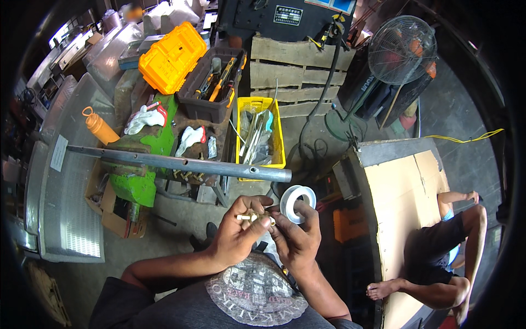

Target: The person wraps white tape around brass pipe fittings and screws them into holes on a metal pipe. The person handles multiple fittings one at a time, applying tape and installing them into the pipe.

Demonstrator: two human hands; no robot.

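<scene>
My left hand pinches a small brass fitting between thumb and fingers, in front of my chest. A white roll of thread seal tape hangs on the fingers of my right hand. That hand's thumb and fingertips meet at the right end of the fitting. Whether tape is wound on the threads is too small to tell. Just beyond my hands, a long grey steel pipe with holes along it reaches across from the left. Its threaded end points right. Several more brass fittings lie on the bench below the pipe.
A green vise stands under the pipe. White gloves, an orange bottle and an open toolbox sit around the bench. Beyond are a yellow crate and a fan. At right, a person lies on cardboard.
</scene>
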